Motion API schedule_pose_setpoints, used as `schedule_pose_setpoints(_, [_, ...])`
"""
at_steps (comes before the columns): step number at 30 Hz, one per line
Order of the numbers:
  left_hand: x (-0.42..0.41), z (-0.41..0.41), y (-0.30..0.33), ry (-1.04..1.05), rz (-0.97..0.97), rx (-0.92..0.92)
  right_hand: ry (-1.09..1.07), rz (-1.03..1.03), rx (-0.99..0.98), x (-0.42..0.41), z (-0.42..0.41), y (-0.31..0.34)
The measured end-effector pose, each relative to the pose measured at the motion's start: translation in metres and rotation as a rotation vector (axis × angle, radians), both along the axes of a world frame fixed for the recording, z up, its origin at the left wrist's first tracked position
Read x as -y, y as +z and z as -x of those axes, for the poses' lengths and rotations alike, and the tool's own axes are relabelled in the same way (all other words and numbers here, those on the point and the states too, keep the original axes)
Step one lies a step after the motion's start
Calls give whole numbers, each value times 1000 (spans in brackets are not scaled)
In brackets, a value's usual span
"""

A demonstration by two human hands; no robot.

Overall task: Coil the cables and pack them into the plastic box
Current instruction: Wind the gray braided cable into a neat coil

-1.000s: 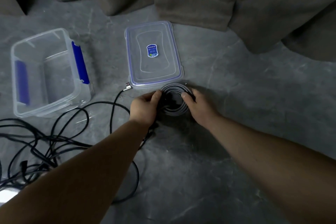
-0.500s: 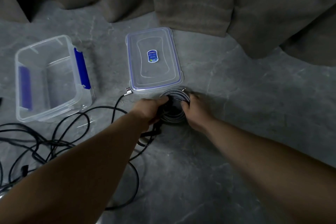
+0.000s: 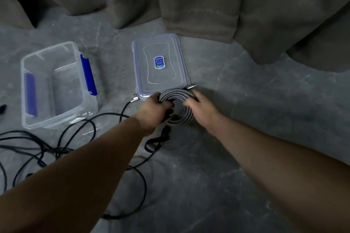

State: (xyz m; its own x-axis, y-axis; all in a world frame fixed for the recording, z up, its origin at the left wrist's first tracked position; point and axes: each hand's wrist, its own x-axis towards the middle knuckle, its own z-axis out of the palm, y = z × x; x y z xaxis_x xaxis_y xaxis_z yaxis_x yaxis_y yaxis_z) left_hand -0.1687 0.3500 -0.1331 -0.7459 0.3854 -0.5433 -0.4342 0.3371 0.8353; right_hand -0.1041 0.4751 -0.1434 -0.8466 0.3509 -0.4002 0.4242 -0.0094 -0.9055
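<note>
A grey braided cable is wound into a round coil just in front of the box lid. My left hand grips the coil's left side and my right hand grips its right side. One metal plug of the coil sticks out at the lid's near right corner. The clear plastic box with blue latches stands open at the left, nothing inside. Loose black cables lie tangled on the floor in front of the box, one ending in a USB plug by the lid.
The grey stone floor stretches to the right and front. Brown curtain folds hang along the back and touch the floor behind the lid. A small black object lies at the far left edge.
Both hands have lifted the coil slightly and tilted it toward the lid. A metal plug now shows at the coil's upper right. The view has shifted down a little.
</note>
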Motion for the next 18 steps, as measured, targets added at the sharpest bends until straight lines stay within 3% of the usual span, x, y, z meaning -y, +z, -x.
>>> schedule_pose_setpoints(4, [9,9,42,-43,18,-115,-116,379,-66,14,11,52])
schedule_pose_setpoints(8, [26,16,86,-102,-43,-136,2,256,-149,24,17,92])
schedule_pose_setpoints(12, [38,14,117,-136,-231,-91,-35,172,-195,33,21,122])
schedule_pose_setpoints(16, [57,15,129,18,-613,228,-278,147,-262,43,26,138])
schedule_pose_setpoints(18, [66,15,134,68,-699,305,-405,182,-311,51,29,139])
